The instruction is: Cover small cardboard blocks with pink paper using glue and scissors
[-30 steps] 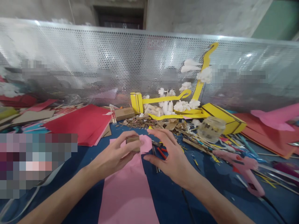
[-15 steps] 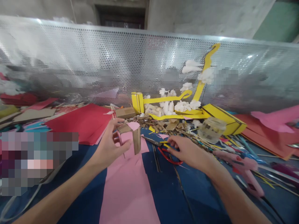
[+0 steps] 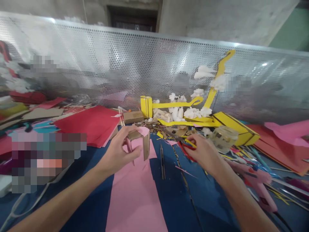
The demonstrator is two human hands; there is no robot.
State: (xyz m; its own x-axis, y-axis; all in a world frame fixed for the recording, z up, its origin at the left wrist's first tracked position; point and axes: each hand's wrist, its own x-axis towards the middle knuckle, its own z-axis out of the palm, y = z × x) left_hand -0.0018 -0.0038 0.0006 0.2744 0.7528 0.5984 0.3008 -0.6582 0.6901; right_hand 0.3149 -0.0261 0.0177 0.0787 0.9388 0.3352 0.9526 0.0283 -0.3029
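My left hand [image 3: 123, 146] grips a small cardboard frame [image 3: 146, 146] from its left side, thumb in front. Pink paper covers part of the frame's top. Below and behind it a long sheet of pink paper [image 3: 136, 193] runs toward me over the blue tabletop. In my right hand [image 3: 202, 148] is a pair of scissors [image 3: 187, 153] with red and yellow handles; the fingers are closed around the handles and the blades point left, over cardboard scraps. A slim utility knife [image 3: 162, 162] lies between my two hands.
A pink glue gun [image 3: 258, 180] and a clear jar [image 3: 224, 138] stand to the right. Red sheets [image 3: 89, 125] lie at the left. Yellow paper-covered boxes [image 3: 238, 129] and cardboard scraps sit before a perforated metal panel [image 3: 145, 64].
My right hand has lifted the scissors off the table and moved them slightly right and up. My left hand still holds the cardboard frame. The view has shifted a little.
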